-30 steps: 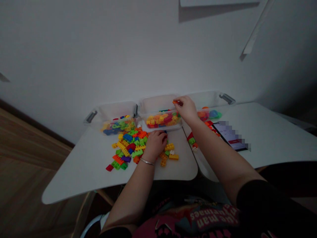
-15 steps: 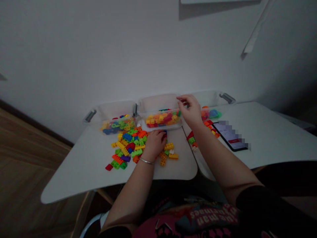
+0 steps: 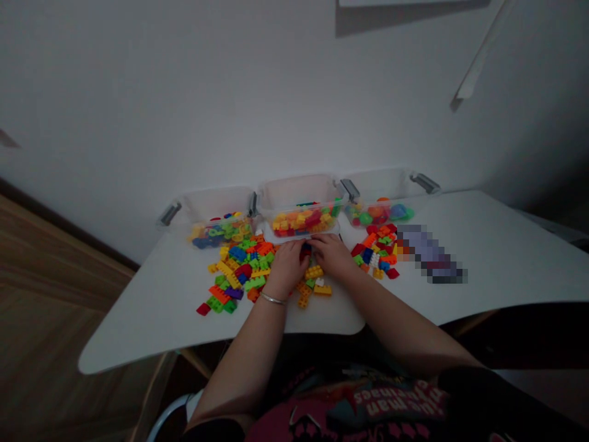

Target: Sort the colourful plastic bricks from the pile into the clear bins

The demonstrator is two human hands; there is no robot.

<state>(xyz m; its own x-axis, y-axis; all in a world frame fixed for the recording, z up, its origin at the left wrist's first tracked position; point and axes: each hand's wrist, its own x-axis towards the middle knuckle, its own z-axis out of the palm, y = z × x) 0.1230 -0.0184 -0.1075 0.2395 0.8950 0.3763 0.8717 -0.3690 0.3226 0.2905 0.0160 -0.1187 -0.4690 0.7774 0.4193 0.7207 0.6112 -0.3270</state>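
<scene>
Over the right part of a loose pile of toy building blocks (image 3: 255, 264), my two hands come together. My left hand (image 3: 289, 267), with a bangle at its wrist, curls its fingers round a dark blue building block (image 3: 306, 247); something red shows just below it. The fingertips of my right hand (image 3: 334, 256) meet the same block from the other side, bent and close together. My fingers hide most of what lies between them. Yellow blocks (image 3: 314, 272) sit just below the hands.
Three clear plastic boxes stand along the wall: a left box (image 3: 218, 201), a middle box (image 3: 297, 189) and a right box (image 3: 380, 183), each with coloured toy pieces. A second block pile (image 3: 380, 252) lies to the right, beside a blurred-out phone (image 3: 432, 255).
My right hand has come down from the middle box's right edge to the block at my left hand. My left hand has stayed in place.
</scene>
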